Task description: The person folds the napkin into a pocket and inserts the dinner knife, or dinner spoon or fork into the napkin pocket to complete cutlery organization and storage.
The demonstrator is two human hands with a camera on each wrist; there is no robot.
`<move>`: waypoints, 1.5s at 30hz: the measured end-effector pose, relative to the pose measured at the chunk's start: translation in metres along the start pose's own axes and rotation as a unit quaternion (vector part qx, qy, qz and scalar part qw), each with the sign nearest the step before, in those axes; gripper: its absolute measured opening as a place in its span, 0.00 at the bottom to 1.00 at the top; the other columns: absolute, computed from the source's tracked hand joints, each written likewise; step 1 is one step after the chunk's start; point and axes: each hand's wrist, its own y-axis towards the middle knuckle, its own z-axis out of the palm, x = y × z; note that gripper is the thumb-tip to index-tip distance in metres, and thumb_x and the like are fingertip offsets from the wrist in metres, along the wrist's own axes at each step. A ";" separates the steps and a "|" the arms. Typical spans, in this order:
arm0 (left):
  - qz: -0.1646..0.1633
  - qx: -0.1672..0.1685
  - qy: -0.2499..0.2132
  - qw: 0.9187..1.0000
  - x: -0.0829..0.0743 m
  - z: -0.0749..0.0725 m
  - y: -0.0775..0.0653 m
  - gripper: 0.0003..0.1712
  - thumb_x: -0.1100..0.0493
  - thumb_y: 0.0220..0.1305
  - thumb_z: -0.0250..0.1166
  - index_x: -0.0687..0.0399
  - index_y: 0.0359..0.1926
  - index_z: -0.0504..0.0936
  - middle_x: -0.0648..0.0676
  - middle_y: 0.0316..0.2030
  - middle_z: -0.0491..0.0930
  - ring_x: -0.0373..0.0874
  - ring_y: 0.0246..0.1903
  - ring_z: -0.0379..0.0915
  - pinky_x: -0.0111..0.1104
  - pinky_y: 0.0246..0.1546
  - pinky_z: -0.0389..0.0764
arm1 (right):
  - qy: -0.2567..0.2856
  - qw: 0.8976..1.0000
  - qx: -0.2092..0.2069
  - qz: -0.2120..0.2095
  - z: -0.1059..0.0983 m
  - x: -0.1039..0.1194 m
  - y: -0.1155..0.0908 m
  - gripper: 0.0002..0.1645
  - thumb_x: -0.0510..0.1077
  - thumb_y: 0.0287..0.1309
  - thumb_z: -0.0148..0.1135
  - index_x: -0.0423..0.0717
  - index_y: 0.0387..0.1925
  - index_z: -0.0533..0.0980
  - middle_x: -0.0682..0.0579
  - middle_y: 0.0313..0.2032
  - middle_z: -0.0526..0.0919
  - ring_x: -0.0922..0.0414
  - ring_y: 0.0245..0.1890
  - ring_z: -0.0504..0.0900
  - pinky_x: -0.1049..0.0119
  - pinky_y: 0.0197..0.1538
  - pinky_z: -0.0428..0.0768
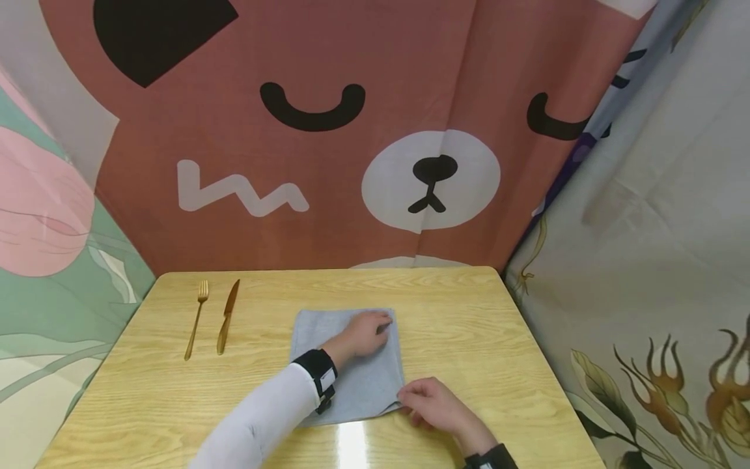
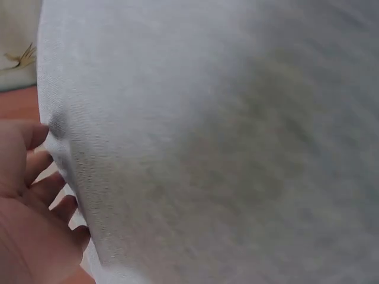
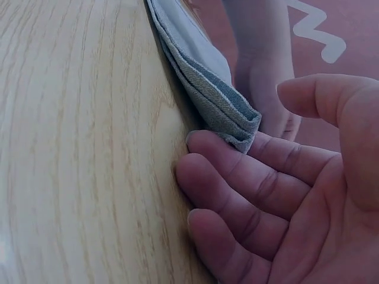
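Observation:
A light grey-blue cloth napkin, folded in layers, lies flat on the table. My left hand rests on its upper right part, reaching across it; in the left wrist view, the bent fingertips of that hand touch the cloth. At the lower right corner is my right hand. Seen from the right wrist, the layered napkin corner lies against the fingers of the right hand, while the thumb stands apart from the cloth.
On the left of the wooden table a gold fork and a gold knife lie side by side. A printed bear curtain hangs behind the table's far edge. Another patterned curtain hangs along the right side.

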 end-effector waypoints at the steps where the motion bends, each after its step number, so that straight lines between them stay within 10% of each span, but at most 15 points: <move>1: 0.010 0.016 0.016 1.000 0.000 0.000 -0.002 0.28 0.50 0.74 0.59 0.51 0.71 0.74 0.56 0.74 0.70 0.55 0.75 0.63 0.48 0.76 0.64 | -0.001 1.000 0.000 -0.002 0.000 0.000 0.000 0.21 0.55 0.71 0.59 0.43 0.48 0.84 0.51 0.36 0.88 0.56 0.27 0.84 0.61 0.29 0.81; 15: -0.030 0.096 0.059 0.993 0.002 0.008 -0.006 0.56 0.26 0.68 0.55 0.49 0.83 0.46 0.53 0.84 0.40 0.55 0.83 0.32 0.58 0.80 0.42 | -0.017 1.000 0.007 -0.021 0.004 0.003 -0.001 0.20 0.54 0.71 0.58 0.41 0.40 0.85 0.55 0.26 0.82 0.61 0.20 0.76 0.68 0.23 0.73; 33: -0.037 0.116 0.104 0.987 -0.011 0.005 -0.008 0.76 0.08 0.43 0.56 0.36 0.83 0.38 0.46 0.84 0.32 0.53 0.84 0.26 0.75 0.71 0.29 | -0.085 0.996 -0.007 -0.042 -0.002 0.006 0.004 0.29 0.58 0.69 0.61 0.47 0.15 0.73 0.64 0.12 0.66 0.64 0.13 0.61 0.71 0.19 0.59; 45: -0.049 0.134 0.115 0.983 -0.012 0.006 -0.008 0.70 0.11 0.50 0.56 0.34 0.83 0.36 0.44 0.84 0.30 0.51 0.84 0.24 0.75 0.71 0.31 | -0.092 0.991 0.019 -0.091 0.008 0.030 0.025 0.27 0.56 0.72 0.59 0.47 0.18 0.75 0.62 0.16 0.72 0.65 0.14 0.66 0.71 0.21 0.65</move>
